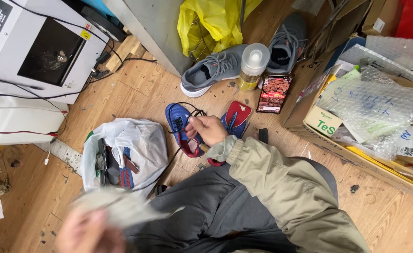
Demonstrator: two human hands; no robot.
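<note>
I am gripping the blue shoe (180, 126) at frame centre with my right hand (209, 130), fingers clenched on its laces, pulling evenly, while my blurred left hand (87, 232), lower left, is unreadable.

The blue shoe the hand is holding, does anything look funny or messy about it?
Yes. The blue shoe has its black laces loose and looping out while the right hand grips it. A red insole lies outside beside it. The left hand is a blur, so what it holds is unclear.
</note>
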